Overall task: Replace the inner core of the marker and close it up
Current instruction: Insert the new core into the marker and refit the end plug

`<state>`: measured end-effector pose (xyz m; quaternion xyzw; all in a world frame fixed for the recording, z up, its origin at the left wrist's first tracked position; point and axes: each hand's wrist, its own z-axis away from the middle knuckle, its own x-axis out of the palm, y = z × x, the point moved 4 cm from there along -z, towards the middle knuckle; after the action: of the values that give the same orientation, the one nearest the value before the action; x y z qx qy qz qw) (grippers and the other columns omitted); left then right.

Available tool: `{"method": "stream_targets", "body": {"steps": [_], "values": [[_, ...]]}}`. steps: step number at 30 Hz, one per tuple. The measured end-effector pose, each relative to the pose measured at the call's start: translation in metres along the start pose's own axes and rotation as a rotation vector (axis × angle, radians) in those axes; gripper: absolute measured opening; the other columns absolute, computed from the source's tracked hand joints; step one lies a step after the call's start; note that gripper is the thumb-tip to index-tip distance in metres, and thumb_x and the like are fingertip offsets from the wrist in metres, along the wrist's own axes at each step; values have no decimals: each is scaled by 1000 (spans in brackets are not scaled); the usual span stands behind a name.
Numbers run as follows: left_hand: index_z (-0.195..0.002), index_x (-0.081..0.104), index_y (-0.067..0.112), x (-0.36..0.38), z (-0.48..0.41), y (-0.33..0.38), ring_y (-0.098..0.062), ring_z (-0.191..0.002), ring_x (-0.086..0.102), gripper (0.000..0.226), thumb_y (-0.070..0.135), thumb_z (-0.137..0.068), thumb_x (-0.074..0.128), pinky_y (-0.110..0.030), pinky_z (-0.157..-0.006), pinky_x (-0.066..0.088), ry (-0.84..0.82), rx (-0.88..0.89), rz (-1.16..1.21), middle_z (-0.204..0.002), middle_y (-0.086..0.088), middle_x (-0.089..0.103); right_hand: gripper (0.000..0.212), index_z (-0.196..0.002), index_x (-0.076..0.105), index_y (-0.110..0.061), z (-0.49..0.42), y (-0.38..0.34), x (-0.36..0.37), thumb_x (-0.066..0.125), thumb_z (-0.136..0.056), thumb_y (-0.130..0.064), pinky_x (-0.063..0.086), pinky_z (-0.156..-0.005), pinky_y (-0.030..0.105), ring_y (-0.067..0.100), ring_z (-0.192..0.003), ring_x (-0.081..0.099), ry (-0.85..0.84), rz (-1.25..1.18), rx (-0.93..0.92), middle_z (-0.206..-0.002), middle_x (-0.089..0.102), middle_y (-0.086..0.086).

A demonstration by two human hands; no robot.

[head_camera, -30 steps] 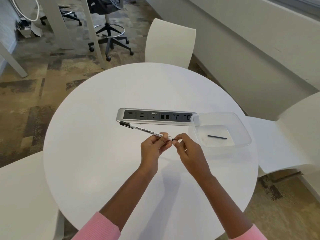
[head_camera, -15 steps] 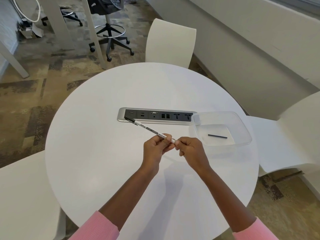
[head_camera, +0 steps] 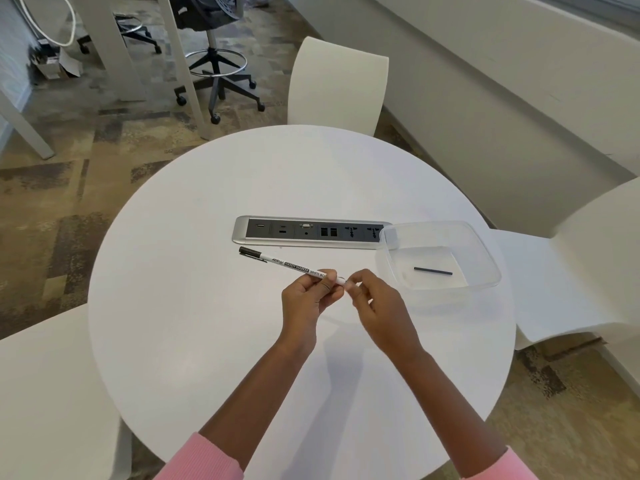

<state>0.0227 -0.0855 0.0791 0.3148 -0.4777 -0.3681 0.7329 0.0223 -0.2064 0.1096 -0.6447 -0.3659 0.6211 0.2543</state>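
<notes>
1. Since half a second ago, the marker point(head_camera: 291, 266) has been swung lower, so that its black capped end now lies below the power strip point(head_camera: 311, 233) instead of across its lower edge; the right hand point(head_camera: 372, 299) has been loosened from a closed fist at the marker's near end.
2. One marker is seen, white with a black cap, held above the table point(head_camera: 207, 306) at the centre of the frame and slanted from upper left to lower right.
3. One black core point(head_camera: 433, 271) is seen, lying flat in the single clear tray point(head_camera: 485, 258) at the right of the frame, well apart from both hands.
4. One power strip is set into the table just above the marker; its right end is overlapped by the tray's corner.
5. Three white chairs are counted around the table, at the top point(head_camera: 337, 88), the right and the lower left; a black swivel chair point(head_camera: 214, 46) stands in the upper left.
6. The left hand point(head_camera: 306, 299) is curled around the marker's lower end, thumb and fingers pinching the barrel.
7. The right hand's thumb and forefinger are pressed together at the marker's white tip; whether a part is pinched between them cannot be told.
8. Both forearms reach up from the bottom edge in pink sleeves point(head_camera: 204, 459), and nothing stands between the hands and the tray.
</notes>
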Motion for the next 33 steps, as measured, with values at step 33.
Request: {"method": "stream_targets", "body": {"steps": [33], "values": [[-78, 68, 4, -6, 4, -14, -7, -58, 64, 11, 4, -85, 60, -13, -62, 54, 32, -44, -15, -59, 4, 69, 17, -87, 58, -12, 11, 5, 6, 45, -94, -21, 35, -57, 21, 12, -63, 46, -30, 87, 1, -67, 52, -4]]}}
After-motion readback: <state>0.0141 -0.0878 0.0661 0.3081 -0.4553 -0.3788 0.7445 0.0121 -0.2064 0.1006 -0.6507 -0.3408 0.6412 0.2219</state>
